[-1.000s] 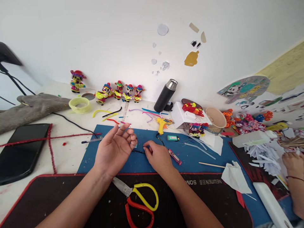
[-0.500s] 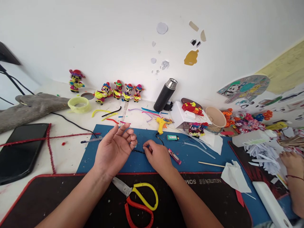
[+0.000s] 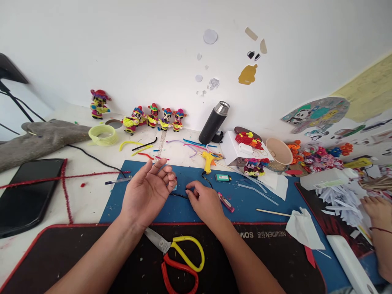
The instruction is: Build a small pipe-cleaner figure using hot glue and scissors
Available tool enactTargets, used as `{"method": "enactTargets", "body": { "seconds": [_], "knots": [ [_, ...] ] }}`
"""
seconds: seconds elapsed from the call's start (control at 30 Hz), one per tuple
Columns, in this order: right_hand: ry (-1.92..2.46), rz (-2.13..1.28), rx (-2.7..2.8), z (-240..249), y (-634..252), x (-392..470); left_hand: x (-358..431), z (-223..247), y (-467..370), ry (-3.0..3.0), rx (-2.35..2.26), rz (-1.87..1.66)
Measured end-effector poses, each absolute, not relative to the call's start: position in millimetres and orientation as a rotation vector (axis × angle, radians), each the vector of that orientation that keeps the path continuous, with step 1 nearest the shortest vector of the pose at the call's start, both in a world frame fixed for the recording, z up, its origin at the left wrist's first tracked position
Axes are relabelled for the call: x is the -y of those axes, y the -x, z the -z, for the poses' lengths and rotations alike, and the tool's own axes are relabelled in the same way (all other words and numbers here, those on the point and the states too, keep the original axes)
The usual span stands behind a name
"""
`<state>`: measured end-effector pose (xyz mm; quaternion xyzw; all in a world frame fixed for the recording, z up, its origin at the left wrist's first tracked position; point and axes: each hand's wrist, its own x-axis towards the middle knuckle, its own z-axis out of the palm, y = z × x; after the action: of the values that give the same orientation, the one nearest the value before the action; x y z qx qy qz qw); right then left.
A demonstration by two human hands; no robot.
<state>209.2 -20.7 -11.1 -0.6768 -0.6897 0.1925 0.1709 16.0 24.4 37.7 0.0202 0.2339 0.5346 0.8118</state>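
My left hand (image 3: 148, 190) is raised palm up above the blue mat (image 3: 245, 192), its fingers loosely spread and slightly bent, with nothing visible on the palm. Just to its right, my right hand (image 3: 206, 202) is curled, thumb and forefinger close together; anything between them is too small to make out. A black cord (image 3: 178, 195) shows in the gap between the hands, partly hidden by them. Below my wrists lie scissors (image 3: 165, 246) with one yellow and one red handle, on a black desk pad (image 3: 122, 261). Beyond my right hand rests a yellow glue gun (image 3: 208, 162).
Several pipe-cleaner figures (image 3: 167, 119) stand along the wall, left of a black thermos (image 3: 213, 122). A phone (image 3: 27, 196) lies at left under red pipe cleaners (image 3: 65, 196). A pink-labelled tube (image 3: 226, 202) sits beside my right hand. Another person's hand (image 3: 378, 212) is at far right.
The view has shifted very slightly. Both hands keep almost the same place and pose; the right thumb and forefinger look slightly changed.
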Motion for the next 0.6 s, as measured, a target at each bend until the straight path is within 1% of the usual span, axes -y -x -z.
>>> {"method": "enactTargets", "body": {
  "seconds": [0.6],
  "knots": [
    [1.992, -0.476, 2.015, 10.1, -205.3, 19.2, -22.4, -36.2, -17.0, -0.042, -0.47, -1.132]
  ]
}}
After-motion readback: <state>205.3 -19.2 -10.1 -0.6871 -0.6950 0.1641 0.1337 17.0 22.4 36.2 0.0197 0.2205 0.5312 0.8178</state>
